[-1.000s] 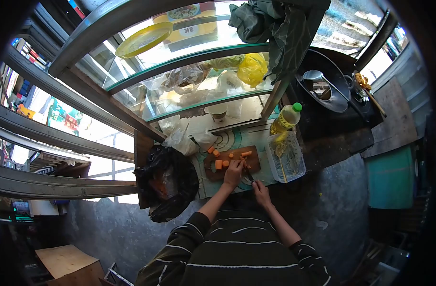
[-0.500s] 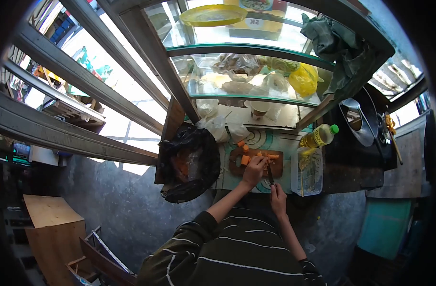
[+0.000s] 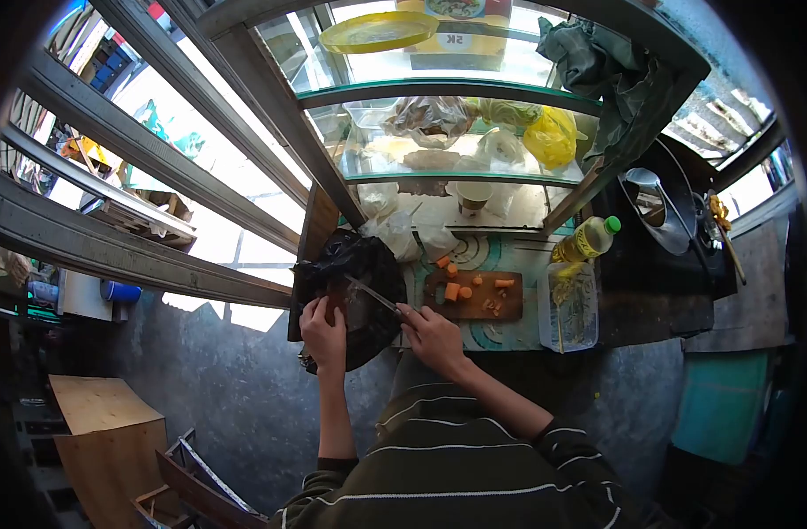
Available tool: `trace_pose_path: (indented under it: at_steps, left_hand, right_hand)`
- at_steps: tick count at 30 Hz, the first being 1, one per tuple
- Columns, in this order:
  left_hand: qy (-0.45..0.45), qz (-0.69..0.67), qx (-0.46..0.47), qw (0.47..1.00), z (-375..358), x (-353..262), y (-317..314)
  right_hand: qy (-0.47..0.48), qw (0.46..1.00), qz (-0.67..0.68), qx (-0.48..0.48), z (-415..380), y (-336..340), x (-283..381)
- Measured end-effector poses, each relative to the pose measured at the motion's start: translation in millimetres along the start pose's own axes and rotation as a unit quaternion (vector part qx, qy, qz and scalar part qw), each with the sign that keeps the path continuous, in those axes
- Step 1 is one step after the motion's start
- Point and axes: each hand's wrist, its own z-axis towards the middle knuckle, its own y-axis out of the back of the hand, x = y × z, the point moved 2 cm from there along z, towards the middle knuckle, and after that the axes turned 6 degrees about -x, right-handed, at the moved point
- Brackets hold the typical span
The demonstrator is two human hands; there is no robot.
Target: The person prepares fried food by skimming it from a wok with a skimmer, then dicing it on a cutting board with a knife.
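In the head view my right hand (image 3: 434, 339) grips a knife (image 3: 373, 293), its blade pointing left over a black plastic bag (image 3: 381, 264). At the bag's near side is my left hand (image 3: 324, 333), fingers curled together; whatever they hold, if anything, is hidden. Inside the bag's opening something reddish-brown shows faintly. On a brown wooden cutting board (image 3: 455, 309), right of both hands, lie carrot pieces (image 3: 452, 291) and small orange scraps (image 3: 493, 306). Beyond the board's far left edge, more carrot (image 3: 444, 262) rests on the patterned table cover (image 3: 527, 256).
A clear plastic container (image 3: 569, 317) stands right of the board, with an oil bottle (image 3: 589, 240) behind it. A black wok (image 3: 664, 207) with a metal ladle is farther right. The glass display case (image 3: 448, 179) rises behind the table, holding bags and a paper cup (image 3: 471, 197).
Both hands have moved left from the cutting board to the black bag, the knife going along in my right hand. The carrot pieces on the board are now uncovered.
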Motion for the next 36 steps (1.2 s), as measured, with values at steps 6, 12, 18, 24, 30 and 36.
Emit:
trace_pose_path:
  at_steps: [6, 12, 18, 24, 30, 36]
  left_hand:
    - [-0.120, -0.216, 0.138, 0.959, -31.6, -102.7, -37.4]
    - [-0.167, -0.129, 0.364, 0.907, -116.5, -122.6, -173.9]
    - [-0.165, -0.103, 0.391, 0.899, -121.8, -135.9, -205.4]
    - [-0.132, -0.143, 0.358, 0.913, -124.2, -145.7, -226.2]
    - [-0.163, -0.158, 0.355, 0.907, -123.4, -146.1, -224.9]
    - [-0.194, -0.205, 0.305, 0.910, -125.5, -140.7, -229.2]
  right_hand:
    - [-0.222, 0.956, 0.142, -0.131, -54.0, 37.3, -87.8]
    - [-0.407, 0.886, 0.138, -0.172, -141.9, 28.6, -181.4]
    - [-0.412, 0.882, 0.164, -0.161, -151.5, 9.9, -201.5]
    - [-0.392, 0.890, 0.196, -0.129, -140.6, 6.3, -213.0]
    - [-0.364, 0.904, 0.193, -0.114, -130.9, 12.1, -209.8]
    - [-0.353, 0.918, 0.146, -0.102, -127.2, 27.7, -197.0]
